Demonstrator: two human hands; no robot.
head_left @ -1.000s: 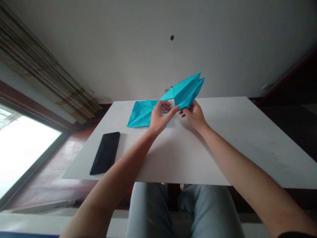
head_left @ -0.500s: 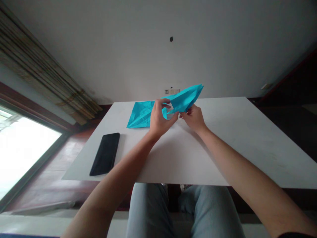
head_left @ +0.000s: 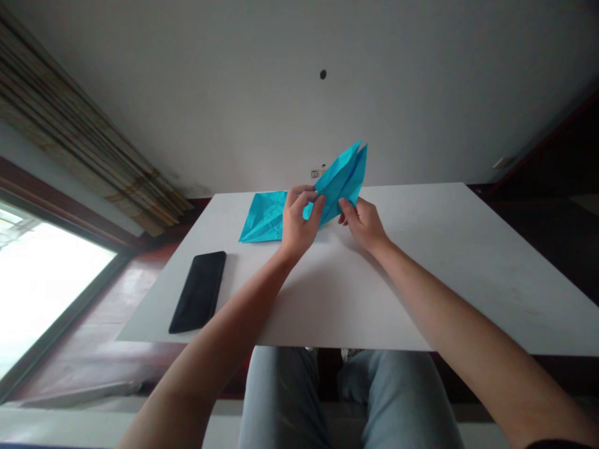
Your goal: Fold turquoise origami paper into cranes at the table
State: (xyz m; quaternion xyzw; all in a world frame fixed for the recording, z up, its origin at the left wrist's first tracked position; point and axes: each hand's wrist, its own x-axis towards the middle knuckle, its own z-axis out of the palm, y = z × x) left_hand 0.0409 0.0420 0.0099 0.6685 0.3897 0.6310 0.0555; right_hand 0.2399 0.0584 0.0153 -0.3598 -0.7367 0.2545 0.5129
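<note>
A folded piece of blue paper (head_left: 344,178) is held up above the table between both hands, its layered points tilted up and to the right. My left hand (head_left: 301,221) pinches its left side between thumb and fingers. At its lower right edge, my right hand (head_left: 365,223) grips it, thumb on the near face. Behind my left hand, a creased sheet of blue paper (head_left: 262,216) lies on the table, partly hidden by that hand.
The white table (head_left: 449,268) spans the view in front of my knees. A black phone or tablet (head_left: 198,292) lies near its left edge. Beyond stands a grey wall (head_left: 412,93) with sockets (head_left: 315,174). A curtain (head_left: 93,131) hangs at left.
The folded paper has turned more upright, its points swinging up and left and now parted. My left thumb has moved up onto its face, and my right thumb now presses its near side.
</note>
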